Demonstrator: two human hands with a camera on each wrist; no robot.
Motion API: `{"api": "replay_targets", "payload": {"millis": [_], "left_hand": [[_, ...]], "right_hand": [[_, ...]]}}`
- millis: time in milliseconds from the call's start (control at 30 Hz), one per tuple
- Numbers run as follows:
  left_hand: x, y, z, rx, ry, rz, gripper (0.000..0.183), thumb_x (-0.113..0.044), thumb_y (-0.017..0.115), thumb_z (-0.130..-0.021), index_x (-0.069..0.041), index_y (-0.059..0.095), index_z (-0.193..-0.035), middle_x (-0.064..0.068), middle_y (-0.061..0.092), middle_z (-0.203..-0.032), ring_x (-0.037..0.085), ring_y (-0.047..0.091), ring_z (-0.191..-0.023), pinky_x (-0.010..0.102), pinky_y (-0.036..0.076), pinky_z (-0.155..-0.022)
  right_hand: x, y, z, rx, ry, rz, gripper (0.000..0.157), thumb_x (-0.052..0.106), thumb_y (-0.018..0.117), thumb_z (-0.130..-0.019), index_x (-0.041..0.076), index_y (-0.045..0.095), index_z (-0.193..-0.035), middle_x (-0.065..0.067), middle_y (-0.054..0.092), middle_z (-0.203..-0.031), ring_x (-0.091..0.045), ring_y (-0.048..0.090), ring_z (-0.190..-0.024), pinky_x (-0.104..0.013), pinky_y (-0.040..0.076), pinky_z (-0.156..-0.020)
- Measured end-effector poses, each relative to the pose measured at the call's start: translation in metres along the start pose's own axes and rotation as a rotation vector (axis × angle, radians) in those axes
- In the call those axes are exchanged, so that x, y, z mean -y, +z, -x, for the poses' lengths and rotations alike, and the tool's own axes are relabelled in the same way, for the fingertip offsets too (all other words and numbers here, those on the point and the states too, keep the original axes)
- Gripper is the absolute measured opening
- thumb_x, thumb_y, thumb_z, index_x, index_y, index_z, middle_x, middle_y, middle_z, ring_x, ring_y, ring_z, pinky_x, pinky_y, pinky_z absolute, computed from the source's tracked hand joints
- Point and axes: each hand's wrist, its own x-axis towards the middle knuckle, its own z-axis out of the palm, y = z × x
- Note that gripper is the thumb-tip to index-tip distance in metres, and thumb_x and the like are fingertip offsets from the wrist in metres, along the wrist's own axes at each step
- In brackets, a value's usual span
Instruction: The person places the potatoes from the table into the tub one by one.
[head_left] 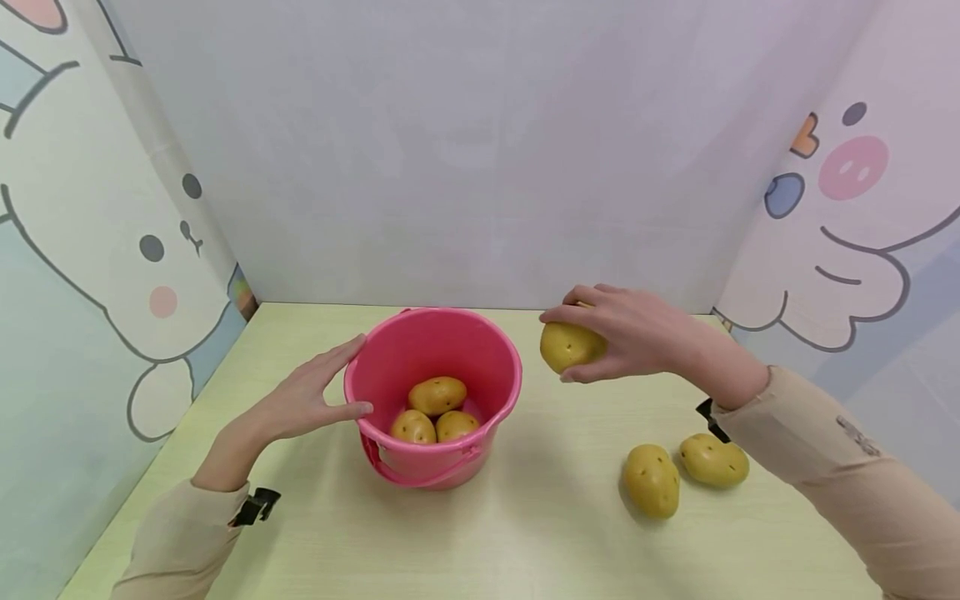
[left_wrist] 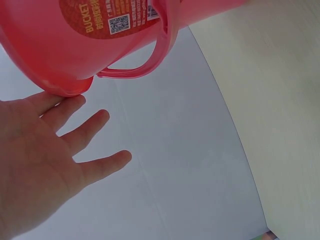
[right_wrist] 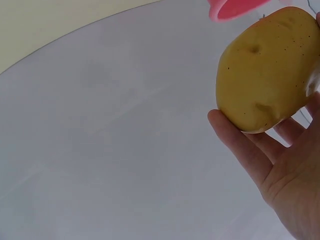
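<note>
Pale table (head_left: 555, 542), pink bucket (head_left: 480, 350), one potato (head_left: 564, 350) held up

Grey-white backdrop (head_left: 480, 150), faintly creased, stands behind the table; cartoon panels (head_left: 90, 175) flank it. Smooth and round-mouthed, the plastic bucket has a thin curved handle (left_wrist: 135, 74) and a printed label (left_wrist: 115, 17). Three dimpled yellow potatoes (head_left: 437, 396) lie inside it; two more potatoes (head_left: 651, 482), rounded and smooth, lie on the tabletop to the right, near each other.

The left hand (head_left: 303, 402) has its fingers spread wide and nearly straight, touching the bucket's rim. The right hand (head_left: 633, 333) curves fingers and thumb round its oval potato, parted to its width, holding it above the table, beside the bucket and outside its rim.
</note>
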Motion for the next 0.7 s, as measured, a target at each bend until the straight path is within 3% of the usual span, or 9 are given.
{"api": "replay_targets", "payload": {"millis": [700], "left_hand": [[0.0,0.0,0.0,0.002,-0.007,0.008,0.093,-0.047,0.069,-0.07,-0.014,0.019,-0.141,0.009,0.024,-0.141,0.031,0.026,-0.123,0.054,0.042,-0.079]], "right_hand": [[0.02,-0.016,-0.048,0.067,-0.01,-0.043,0.058,0.052,0.062,-0.072,0.022,0.053,-0.12,0.001,0.05,-0.102,-0.013,0.048,-0.081,-0.025,0.042,-0.06]]}}
